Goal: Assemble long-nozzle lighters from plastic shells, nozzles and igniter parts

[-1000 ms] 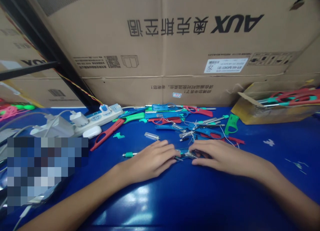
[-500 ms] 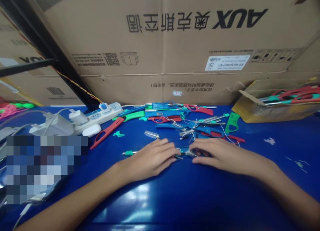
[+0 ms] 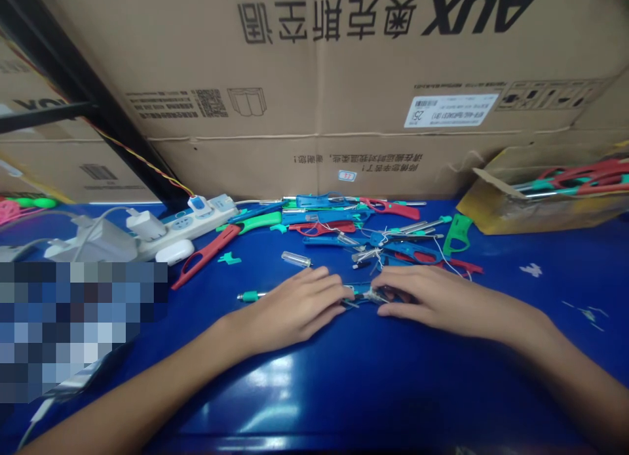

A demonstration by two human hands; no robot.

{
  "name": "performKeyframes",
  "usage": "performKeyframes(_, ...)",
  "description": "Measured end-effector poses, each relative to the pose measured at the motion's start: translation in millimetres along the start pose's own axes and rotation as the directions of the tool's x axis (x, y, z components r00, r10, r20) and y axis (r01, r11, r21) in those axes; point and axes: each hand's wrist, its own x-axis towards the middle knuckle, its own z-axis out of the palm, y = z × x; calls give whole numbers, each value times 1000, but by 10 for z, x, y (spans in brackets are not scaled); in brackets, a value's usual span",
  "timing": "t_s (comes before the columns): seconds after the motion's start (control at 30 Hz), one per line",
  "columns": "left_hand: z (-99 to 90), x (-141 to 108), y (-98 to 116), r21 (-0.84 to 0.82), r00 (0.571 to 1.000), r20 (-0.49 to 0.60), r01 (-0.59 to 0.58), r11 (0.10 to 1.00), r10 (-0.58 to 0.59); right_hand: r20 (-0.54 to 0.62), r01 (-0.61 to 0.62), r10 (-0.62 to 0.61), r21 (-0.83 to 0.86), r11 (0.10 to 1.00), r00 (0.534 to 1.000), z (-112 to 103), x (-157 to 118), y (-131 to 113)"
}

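A long-nosed lighter (image 3: 250,297) lies crosswise on the blue table, its metal tube with a green collar showing left of my hands. A blue part of its body (image 3: 362,289) shows between my fingertips, the rest covered. My left hand (image 3: 304,304) rests over the tube, thumb and fingers closed on the lighter's middle. My right hand (image 3: 427,297) curls around the other end, fingers and thumb at a pale, thin tangle of wires (image 3: 376,296). Just beyond my left hand sits a clear fuel tube (image 3: 296,259).
Behind my hands are loose lighter parts: a red casing (image 3: 204,255), a blue casing (image 3: 417,250) and a green handle (image 3: 458,233). A carton of lighters (image 3: 491,209) stands at right. A power strip (image 3: 181,229) with chargers is at left; a large cardboard box (image 3: 314,81) backs the table.
The view has shifted slightly, so the scene sits a little higher. Both hands stay at the lighter, with barely any change in their pose.
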Motion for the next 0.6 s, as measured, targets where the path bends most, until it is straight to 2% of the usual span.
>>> performKeyframes(0.33, -13, 7, 5, 4, 999, -23, -22, 1000, 22, -3, -3, 3, 1, 1000, 1000, -5, -1, -10)
performKeyframes(0.6, 1, -1, 6, 32, 1000, 11, -12, 999, 12, 16, -2, 2, -24, 1000, 1000, -4, -22, 0)
